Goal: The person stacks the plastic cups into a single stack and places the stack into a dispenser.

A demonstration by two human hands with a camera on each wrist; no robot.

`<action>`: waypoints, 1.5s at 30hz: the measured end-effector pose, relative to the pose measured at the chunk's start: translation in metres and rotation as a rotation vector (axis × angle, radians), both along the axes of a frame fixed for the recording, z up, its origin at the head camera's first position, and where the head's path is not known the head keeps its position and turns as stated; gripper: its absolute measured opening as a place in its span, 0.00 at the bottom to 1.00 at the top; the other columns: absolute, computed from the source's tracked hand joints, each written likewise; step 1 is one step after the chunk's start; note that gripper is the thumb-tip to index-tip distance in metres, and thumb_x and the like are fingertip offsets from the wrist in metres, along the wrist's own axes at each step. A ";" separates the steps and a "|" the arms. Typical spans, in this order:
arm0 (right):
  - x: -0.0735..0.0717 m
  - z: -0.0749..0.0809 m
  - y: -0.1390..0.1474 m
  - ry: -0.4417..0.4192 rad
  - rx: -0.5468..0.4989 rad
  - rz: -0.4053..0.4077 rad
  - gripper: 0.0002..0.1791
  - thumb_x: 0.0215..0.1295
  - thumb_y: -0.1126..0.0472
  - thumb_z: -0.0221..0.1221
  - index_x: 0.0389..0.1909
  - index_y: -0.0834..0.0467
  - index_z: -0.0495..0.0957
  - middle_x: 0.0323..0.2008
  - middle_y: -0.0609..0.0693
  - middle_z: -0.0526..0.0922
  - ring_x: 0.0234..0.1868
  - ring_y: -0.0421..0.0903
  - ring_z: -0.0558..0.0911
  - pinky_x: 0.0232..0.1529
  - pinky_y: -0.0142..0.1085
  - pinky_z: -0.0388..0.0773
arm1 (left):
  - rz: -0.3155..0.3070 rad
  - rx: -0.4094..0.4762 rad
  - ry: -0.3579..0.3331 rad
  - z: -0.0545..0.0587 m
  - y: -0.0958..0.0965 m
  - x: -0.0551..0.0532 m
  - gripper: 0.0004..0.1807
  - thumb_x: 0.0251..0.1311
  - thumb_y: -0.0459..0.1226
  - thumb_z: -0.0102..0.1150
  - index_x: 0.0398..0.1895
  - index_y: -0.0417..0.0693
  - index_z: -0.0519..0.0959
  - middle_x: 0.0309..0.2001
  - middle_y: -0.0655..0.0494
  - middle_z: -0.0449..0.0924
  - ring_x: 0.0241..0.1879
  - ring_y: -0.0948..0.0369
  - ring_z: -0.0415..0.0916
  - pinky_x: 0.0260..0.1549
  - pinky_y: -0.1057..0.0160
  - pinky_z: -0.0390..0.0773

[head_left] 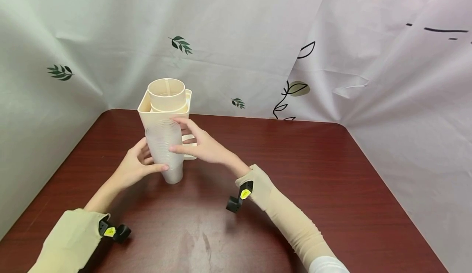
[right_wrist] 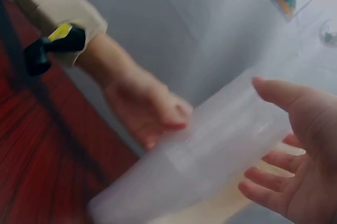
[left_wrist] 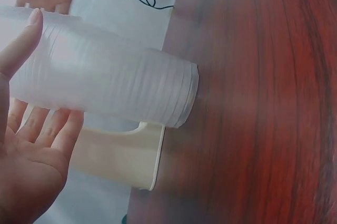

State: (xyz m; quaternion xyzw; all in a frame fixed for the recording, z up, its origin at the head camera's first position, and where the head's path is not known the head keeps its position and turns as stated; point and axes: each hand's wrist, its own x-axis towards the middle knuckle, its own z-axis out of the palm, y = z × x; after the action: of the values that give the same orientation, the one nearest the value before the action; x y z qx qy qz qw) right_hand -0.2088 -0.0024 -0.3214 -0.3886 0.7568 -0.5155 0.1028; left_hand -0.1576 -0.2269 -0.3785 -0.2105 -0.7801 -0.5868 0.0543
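Observation:
A tall stack of translucent plastic cups (head_left: 164, 148) stands tilted in front of a cream plastic holder (head_left: 147, 117). My left hand (head_left: 133, 165) holds the stack from the left, thumb across the near side and fingers behind. Higher up, near the wide rim, my right hand (head_left: 206, 142) grips it from the right between thumb and fingers. The narrow end of the stack points down, close over the table in the left wrist view, where the ridged cups (left_wrist: 116, 71) show clearly. The right wrist view is blurred, with the cups (right_wrist: 210, 145) between both hands.
The cream holder has a round tube (head_left: 167, 101) rising from a squarish body, with a handle-like part (head_left: 189, 157) low on its right. It stands near the back edge of the dark red wooden table (head_left: 295, 183). A white patterned curtain (head_left: 228, 51) hangs behind.

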 end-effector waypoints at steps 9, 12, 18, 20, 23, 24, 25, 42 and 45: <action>-0.004 -0.029 0.004 -0.015 0.087 0.052 0.44 0.52 0.66 0.70 0.67 0.56 0.56 0.61 0.55 0.68 0.58 0.48 0.76 0.54 0.29 0.78 | 0.059 -0.129 0.014 -0.002 -0.001 -0.001 0.49 0.43 0.30 0.75 0.70 0.49 0.59 0.58 0.62 0.72 0.48 0.78 0.75 0.45 0.78 0.78; -0.004 -0.032 0.003 -0.020 0.070 0.040 0.42 0.53 0.67 0.69 0.67 0.57 0.57 0.59 0.55 0.69 0.57 0.50 0.77 0.51 0.28 0.79 | 0.072 -0.146 0.023 -0.003 0.000 -0.001 0.49 0.44 0.31 0.75 0.70 0.49 0.59 0.58 0.55 0.73 0.48 0.78 0.76 0.45 0.78 0.78; -0.004 -0.034 0.004 -0.039 0.053 0.032 0.41 0.54 0.67 0.68 0.66 0.56 0.57 0.59 0.54 0.71 0.56 0.48 0.77 0.50 0.30 0.81 | 0.093 -0.155 0.047 -0.003 0.003 0.000 0.48 0.43 0.32 0.76 0.70 0.50 0.61 0.58 0.56 0.73 0.48 0.78 0.75 0.44 0.79 0.78; -0.003 -0.034 0.005 -0.038 0.039 0.031 0.40 0.53 0.67 0.68 0.65 0.56 0.58 0.58 0.54 0.72 0.56 0.48 0.77 0.50 0.31 0.81 | 0.105 -0.153 0.059 -0.002 0.004 0.001 0.47 0.42 0.31 0.76 0.69 0.48 0.62 0.56 0.63 0.73 0.48 0.78 0.74 0.44 0.79 0.78; -0.002 -0.033 0.006 -0.028 0.018 0.023 0.40 0.52 0.68 0.69 0.65 0.55 0.58 0.57 0.55 0.73 0.54 0.48 0.78 0.50 0.33 0.82 | 0.126 -0.143 0.080 0.000 0.006 0.002 0.46 0.41 0.30 0.76 0.67 0.45 0.65 0.53 0.69 0.72 0.47 0.78 0.74 0.43 0.79 0.78; -0.002 -0.032 0.007 -0.022 0.008 0.022 0.41 0.52 0.68 0.69 0.65 0.55 0.58 0.57 0.55 0.73 0.54 0.48 0.79 0.50 0.34 0.82 | 0.134 -0.139 0.088 0.002 0.006 0.002 0.45 0.40 0.29 0.77 0.66 0.45 0.65 0.52 0.71 0.71 0.47 0.78 0.74 0.43 0.79 0.78; -0.001 -0.030 0.007 -0.017 -0.001 0.020 0.41 0.52 0.68 0.69 0.65 0.55 0.59 0.57 0.55 0.73 0.54 0.49 0.79 0.50 0.36 0.82 | 0.143 -0.134 0.095 0.004 0.007 0.003 0.45 0.40 0.29 0.77 0.65 0.45 0.66 0.51 0.72 0.72 0.47 0.77 0.74 0.43 0.79 0.78; 0.022 0.052 0.018 0.138 -0.263 -0.077 0.38 0.51 0.75 0.66 0.63 0.67 0.60 0.54 0.64 0.72 0.51 0.53 0.77 0.52 0.36 0.81 | 0.083 0.307 0.361 0.075 0.031 0.006 0.39 0.39 0.16 0.68 0.60 0.38 0.70 0.48 0.58 0.80 0.46 0.66 0.79 0.43 0.75 0.80; 0.019 0.066 0.017 0.163 -0.297 -0.101 0.37 0.52 0.75 0.66 0.63 0.67 0.60 0.56 0.64 0.71 0.53 0.52 0.76 0.52 0.36 0.80 | 0.089 0.360 0.393 0.091 0.035 0.002 0.38 0.40 0.17 0.69 0.60 0.38 0.71 0.49 0.56 0.80 0.45 0.64 0.79 0.43 0.74 0.81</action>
State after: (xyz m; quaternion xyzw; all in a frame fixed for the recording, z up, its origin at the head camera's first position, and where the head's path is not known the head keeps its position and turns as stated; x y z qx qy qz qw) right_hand -0.1900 0.0144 -0.2557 -0.4016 0.6966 -0.5930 -0.0434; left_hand -0.1560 -0.1916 -0.2871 -0.2730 -0.6460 -0.6610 0.2670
